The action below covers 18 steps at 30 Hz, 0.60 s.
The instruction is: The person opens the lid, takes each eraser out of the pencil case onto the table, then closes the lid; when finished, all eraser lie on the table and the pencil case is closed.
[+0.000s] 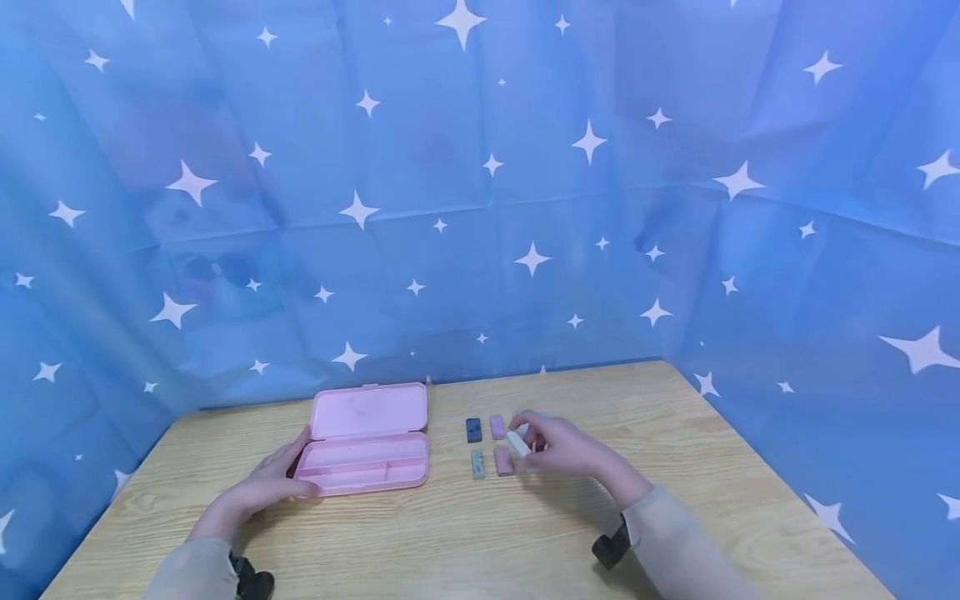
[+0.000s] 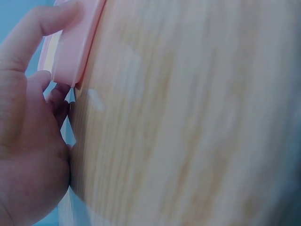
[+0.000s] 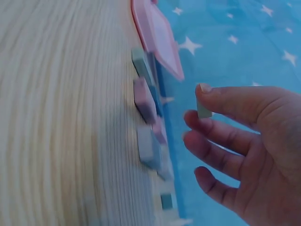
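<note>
An open pink pencil case (image 1: 363, 446) lies on the table at left, its lid folded back. My left hand (image 1: 266, 483) holds its left end; in the left wrist view the thumb (image 2: 51, 21) lies on the pink wall and the fingers reach behind. Between thumb and fingertips, my right hand (image 1: 558, 446) pinches a small pale block (image 3: 203, 109) above the table. Beside it lie a dark blue block (image 1: 473, 430), a pink block (image 1: 497, 427), a light green block (image 1: 477, 465) and a mauve block (image 1: 504, 461).
In the right wrist view a grey-blue block (image 3: 148, 147) and a small teal block (image 3: 166, 201) also lie on the wooden table (image 1: 420, 550). A blue star-patterned curtain (image 1: 480, 183) hangs along the table's back and sides.
</note>
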### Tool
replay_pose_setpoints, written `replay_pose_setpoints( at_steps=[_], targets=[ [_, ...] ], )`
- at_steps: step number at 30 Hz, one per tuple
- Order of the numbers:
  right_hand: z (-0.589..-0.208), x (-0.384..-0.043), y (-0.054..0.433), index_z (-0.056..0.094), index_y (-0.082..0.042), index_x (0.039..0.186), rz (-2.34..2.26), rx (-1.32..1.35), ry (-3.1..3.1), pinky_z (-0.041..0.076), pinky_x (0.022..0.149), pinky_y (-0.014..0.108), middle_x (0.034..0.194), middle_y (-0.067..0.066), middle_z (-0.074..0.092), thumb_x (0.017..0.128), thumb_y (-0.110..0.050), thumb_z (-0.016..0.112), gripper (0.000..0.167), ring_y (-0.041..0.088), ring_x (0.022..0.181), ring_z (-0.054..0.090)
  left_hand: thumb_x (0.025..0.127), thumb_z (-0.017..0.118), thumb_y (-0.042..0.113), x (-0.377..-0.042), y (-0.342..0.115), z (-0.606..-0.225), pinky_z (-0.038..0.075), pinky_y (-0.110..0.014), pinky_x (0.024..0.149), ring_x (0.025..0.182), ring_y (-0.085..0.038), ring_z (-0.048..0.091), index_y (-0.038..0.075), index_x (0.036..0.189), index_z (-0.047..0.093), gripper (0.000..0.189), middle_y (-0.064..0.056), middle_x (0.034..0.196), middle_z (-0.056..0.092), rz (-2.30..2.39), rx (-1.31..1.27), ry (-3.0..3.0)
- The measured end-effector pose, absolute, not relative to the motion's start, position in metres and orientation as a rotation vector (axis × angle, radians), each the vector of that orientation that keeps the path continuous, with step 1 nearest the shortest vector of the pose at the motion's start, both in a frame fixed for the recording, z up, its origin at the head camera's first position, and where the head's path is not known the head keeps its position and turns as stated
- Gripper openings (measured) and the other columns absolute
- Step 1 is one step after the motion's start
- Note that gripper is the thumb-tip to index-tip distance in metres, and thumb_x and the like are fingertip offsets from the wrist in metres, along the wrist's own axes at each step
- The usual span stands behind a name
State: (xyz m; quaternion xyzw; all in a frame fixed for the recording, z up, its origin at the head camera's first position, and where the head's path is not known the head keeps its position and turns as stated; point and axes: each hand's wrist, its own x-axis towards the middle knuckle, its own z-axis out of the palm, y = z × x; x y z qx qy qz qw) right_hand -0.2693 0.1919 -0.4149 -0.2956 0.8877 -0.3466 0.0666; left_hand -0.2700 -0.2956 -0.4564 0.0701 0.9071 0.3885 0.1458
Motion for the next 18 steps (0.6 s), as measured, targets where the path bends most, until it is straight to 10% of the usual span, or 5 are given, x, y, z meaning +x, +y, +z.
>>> replay_pose_setpoints(
  at_steps=[18],
  targets=[
    [-0.425, -0.268, 0.236, 0.052, -0.001, 0.122, -1.083, -0.648, 2.792, 0.046, 0.058, 0.029, 0.08, 0.0, 0.057, 0.081, -0.003, 0.072, 0.045, 0.015, 0.068, 0.054, 0.07, 0.078, 0.049, -0.274, -0.299, -0.463, 0.0, -0.075, 0.101, 0.139, -0.051, -0.004, 0.019, 0.156, -0.002, 0.121, -0.025, 0.158, 0.001, 1.137, 0.213, 2.623]
  ],
)
